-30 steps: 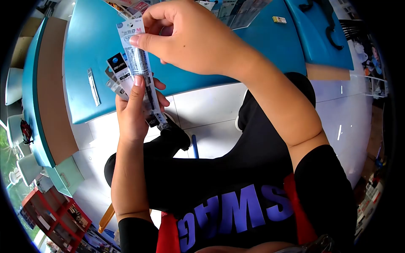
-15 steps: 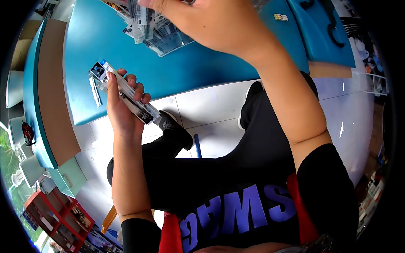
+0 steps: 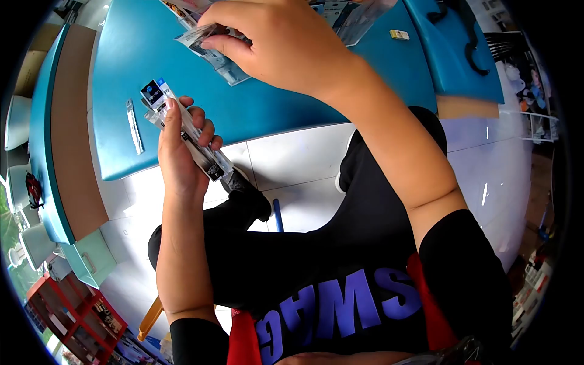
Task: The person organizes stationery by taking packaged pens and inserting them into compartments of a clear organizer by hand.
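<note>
In the head view, my left hand (image 3: 179, 152) is wrapped round a bundle of slim clear packets (image 3: 204, 159) with black, white and blue labels. The bundle is tilted, its upper end over the table's front edge. My right hand (image 3: 283, 45) pinches a flat clear plastic packet (image 3: 230, 72) with printing on it, just above the table. Its contents are too unclear to name. Behind that hand stands a clear plastic box (image 3: 368, 21) holding more printed packets, partly hidden by the hand. One slim packet (image 3: 133, 126) lies alone on the table, left of my left hand.
The blue-green padded table (image 3: 255, 112) spans the front. A small yellow and white box (image 3: 399, 34) lies at its right, near a second blue surface with a black strap (image 3: 477, 48). A blue rod (image 3: 278, 215) is by my foot. Red shelves (image 3: 76, 316) stand at lower left.
My right hand has shifted a little left and down, and the packet in its fingers now shows apart from the box. The left hand's bundle has turned slightly.
</note>
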A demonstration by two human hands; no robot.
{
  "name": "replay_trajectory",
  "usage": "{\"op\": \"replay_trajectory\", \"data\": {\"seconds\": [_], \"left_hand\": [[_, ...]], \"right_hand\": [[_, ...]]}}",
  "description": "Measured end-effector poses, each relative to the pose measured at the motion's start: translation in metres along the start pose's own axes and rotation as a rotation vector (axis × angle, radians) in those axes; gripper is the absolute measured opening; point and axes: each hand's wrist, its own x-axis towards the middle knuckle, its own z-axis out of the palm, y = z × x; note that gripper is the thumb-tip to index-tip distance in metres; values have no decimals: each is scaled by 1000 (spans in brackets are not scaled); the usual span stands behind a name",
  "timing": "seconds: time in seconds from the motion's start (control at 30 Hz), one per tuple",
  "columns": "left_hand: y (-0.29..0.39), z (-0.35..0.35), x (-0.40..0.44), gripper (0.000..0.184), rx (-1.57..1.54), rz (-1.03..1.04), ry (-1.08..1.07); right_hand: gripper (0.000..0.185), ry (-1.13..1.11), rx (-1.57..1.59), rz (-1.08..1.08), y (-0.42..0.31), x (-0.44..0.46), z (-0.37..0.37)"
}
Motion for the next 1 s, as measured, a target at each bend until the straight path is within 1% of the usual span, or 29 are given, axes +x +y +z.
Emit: {"op": "replay_trajectory", "data": {"seconds": [0.13,0.2,0.3,0.37,0.43,0.53,0.63,0.67,0.8,0.9,1.0], "left_hand": [[2,1,-2,33,-40,-23,-2],[4,0,-4,33,-43,-46,36],[5,4,-1,34,-70,-23,35],[9,9,-3,36,-35,11,16],[9,12,-4,37,-22,25,23],[10,14,-4,37,-27,39,17],[11,15,-5,37,-25,42,4],[12,16,-7,37,-25,49,5],[16,18,-9,37,-25,62,1],[17,17,-8,36,-38,83,-12],[16,20,-10,34,-38,81,-24]], "right_hand": [[16,-12,-143,77,-4,-22,8],[17,-71,-130,180,-14,-19,5],[16,-80,-94,233,-19,-8,0],[15,-164,-106,302,-21,-14,0],[15,-179,-146,290,-24,-14,1],[16,-242,-289,213,-30,-15,1],[17,-195,-254,216,-33,-15,3],[18,-162,-160,259,-32,-17,4],[11,-171,-199,203,-27,-21,1],[11,-169,-218,147,-26,-25,1],[7,-218,-298,104,-26,-33,7]]}}
